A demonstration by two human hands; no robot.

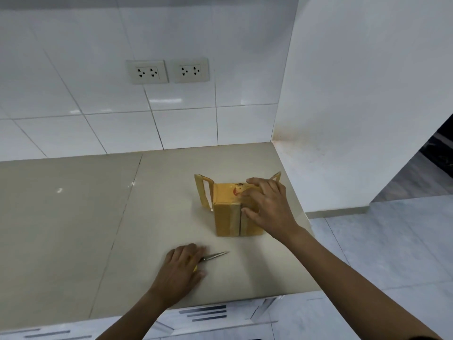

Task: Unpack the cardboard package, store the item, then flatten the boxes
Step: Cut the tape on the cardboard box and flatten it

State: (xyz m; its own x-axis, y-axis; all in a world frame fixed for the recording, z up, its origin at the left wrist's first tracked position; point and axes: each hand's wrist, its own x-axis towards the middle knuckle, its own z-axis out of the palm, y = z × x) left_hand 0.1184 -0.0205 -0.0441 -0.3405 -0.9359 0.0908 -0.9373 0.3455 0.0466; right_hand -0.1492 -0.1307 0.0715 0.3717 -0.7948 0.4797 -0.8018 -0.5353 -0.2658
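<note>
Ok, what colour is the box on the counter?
Yellowish brown cardboard box, seen in the head view.

Small yellow-brown cardboard box (226, 214), matt paper faces with shiny tape along its seam, slim pointed metal blade (215, 256) with a dull silver sheen, smooth beige tiled countertop (73, 217), semi-gloss, glossy white ceramic wall tiles (183, 123), matt cream plastic socket plates (147, 71)

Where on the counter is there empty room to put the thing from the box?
The widest bare patch is the counter left of the cardboard box, running from the tiled wall to the front edge. A smaller strip lies behind the box, below the sockets. It is crowded near the right edge, where the right hand presses the box, and in front, where the left hand covers the scissors.
</note>
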